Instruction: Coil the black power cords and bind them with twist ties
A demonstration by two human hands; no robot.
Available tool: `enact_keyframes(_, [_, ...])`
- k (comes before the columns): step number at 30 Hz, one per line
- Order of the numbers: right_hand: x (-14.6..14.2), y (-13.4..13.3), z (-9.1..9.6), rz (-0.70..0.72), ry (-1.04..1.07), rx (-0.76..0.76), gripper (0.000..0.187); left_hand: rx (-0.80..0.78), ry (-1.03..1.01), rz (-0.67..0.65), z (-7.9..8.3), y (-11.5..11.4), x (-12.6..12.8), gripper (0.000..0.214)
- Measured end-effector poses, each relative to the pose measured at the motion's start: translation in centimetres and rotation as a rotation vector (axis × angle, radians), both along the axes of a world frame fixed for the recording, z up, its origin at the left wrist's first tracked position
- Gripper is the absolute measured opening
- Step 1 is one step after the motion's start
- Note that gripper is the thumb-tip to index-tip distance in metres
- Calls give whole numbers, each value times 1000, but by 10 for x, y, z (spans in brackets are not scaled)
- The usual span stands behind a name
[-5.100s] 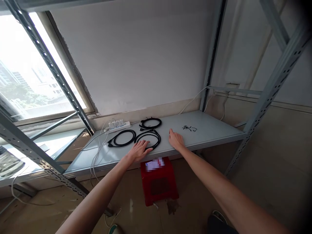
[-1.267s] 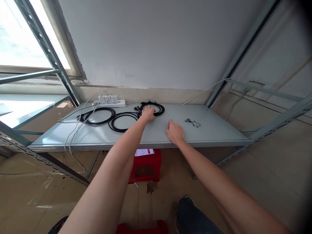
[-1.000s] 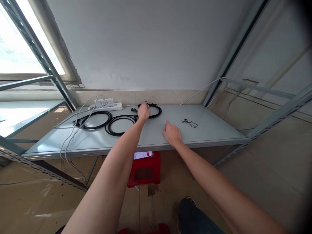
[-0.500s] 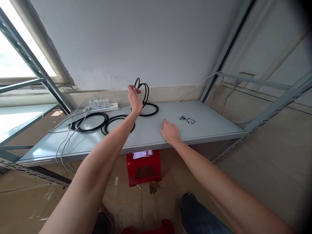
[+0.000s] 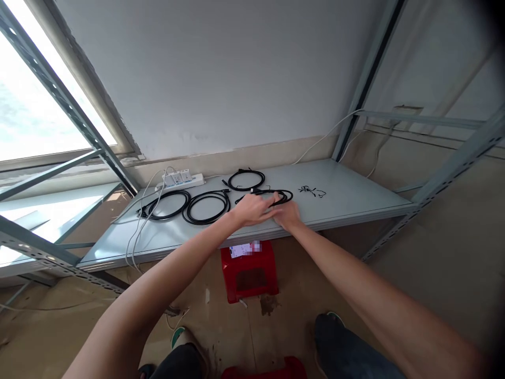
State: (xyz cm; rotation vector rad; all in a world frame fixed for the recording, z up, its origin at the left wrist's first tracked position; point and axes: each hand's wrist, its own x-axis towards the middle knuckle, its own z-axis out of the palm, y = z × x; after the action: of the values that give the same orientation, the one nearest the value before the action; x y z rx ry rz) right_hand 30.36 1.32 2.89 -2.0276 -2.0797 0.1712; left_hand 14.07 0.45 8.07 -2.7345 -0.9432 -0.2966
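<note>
A coiled black cable (image 5: pixel 284 196) lies near the front of the grey shelf, under and just behind both hands. My left hand (image 5: pixel 252 209) is closed on the near side of this coil, its fingers reaching right. Against those fingertips, my right hand (image 5: pixel 289 216) is closed at the coil's near right part; its fingers are partly covered and slightly blurred. Close by on the right is a small bunch of thin black ties (image 5: pixel 312 191). Other coiled black cables rest to the left (image 5: pixel 169 205), in the middle (image 5: pixel 207 209) and at the back (image 5: pixel 246 180).
A white power strip (image 5: pixel 183 182) with plugged-in adapters stands by the wall, its pale cords hanging over the shelf (image 5: pixel 339 202) edge at left. Metal uprights frame both ends. Beneath is a red stool (image 5: pixel 250 271) with a phone (image 5: pixel 241 249) on it.
My left hand has brought a coiled cable from the back of the shelf forward and right to my right hand. Both hands now meet at it. The view has shifted slightly left.
</note>
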Motion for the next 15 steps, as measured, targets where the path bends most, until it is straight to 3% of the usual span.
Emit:
enact_keyframes(4, [2, -2, -5, -22, 33, 132, 30, 42, 217, 0, -19, -9, -29, 35])
enact_keyframes(11, [4, -3, -8, 10, 46, 174, 26, 177, 317, -234, -14, 3, -76, 25])
enact_keyframes(15, [2, -2, -9, -10, -36, 224, 30, 212, 305, -168, -13, 10, -107, 30])
